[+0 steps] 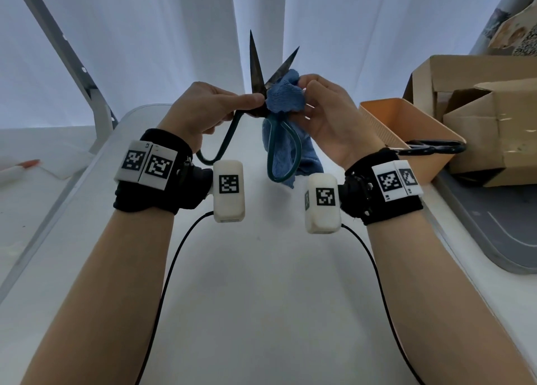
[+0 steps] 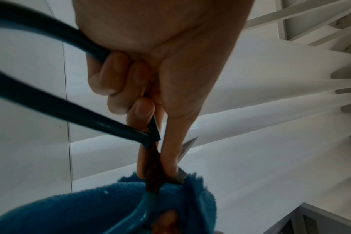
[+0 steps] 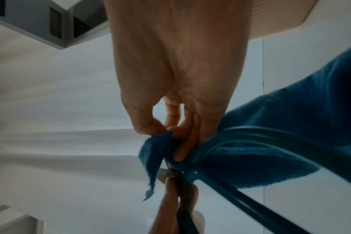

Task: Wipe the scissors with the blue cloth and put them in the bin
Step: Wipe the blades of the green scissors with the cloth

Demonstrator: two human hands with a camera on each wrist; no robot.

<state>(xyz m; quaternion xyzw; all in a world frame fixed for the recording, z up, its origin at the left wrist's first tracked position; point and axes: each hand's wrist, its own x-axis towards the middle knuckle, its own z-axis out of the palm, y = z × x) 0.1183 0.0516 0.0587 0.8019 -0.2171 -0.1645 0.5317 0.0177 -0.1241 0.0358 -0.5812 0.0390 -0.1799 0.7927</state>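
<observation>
Large scissors [image 1: 257,73] with dark blades and teal loop handles are held upright above the table, blades spread and pointing away. My left hand [image 1: 209,108] pinches them near the pivot, thumb on top, other fingers curled round the left handle [image 2: 50,107]. My right hand [image 1: 322,114] grips the blue cloth [image 1: 283,98], bunched against the right blade at the pivot. The cloth [image 3: 270,142] drapes down behind the right handle [image 1: 286,152]. An orange bin [image 1: 383,123] stands to the right, with another dark pair of scissors [image 1: 433,149] lying across its near rim.
Cardboard boxes [image 1: 479,108] stand behind and right of the bin. A grey tray [image 1: 499,230] lies at the right table edge. A metal frame bar [image 1: 72,62] rises at the left. White curtains hang behind. Black cables [image 1: 174,257] run from my wrist cameras.
</observation>
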